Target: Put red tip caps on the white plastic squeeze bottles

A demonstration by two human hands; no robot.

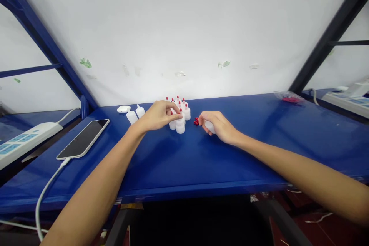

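Note:
A cluster of several small white bottles with red tips [187, 113] stands on the blue table. My left hand [161, 115] reaches over its left side, thumb and fingertips closed at the red tip of the front bottle [180, 127]. Just right of the cluster lies a small pile of red caps [196, 121]. Beside that pile, my right hand [217, 125] curls round a white bottle [210, 126], whose top is hidden by the fingers. Two white bottles without red tips, one of them here [140, 111], are left of my left hand.
A phone [84, 139] with a white cable lies on the left of the blue table [184, 165], near a power strip [27, 138]. A white oval object [123, 109] is by the wall. A clear bag of red pieces [291, 98] lies at the back right.

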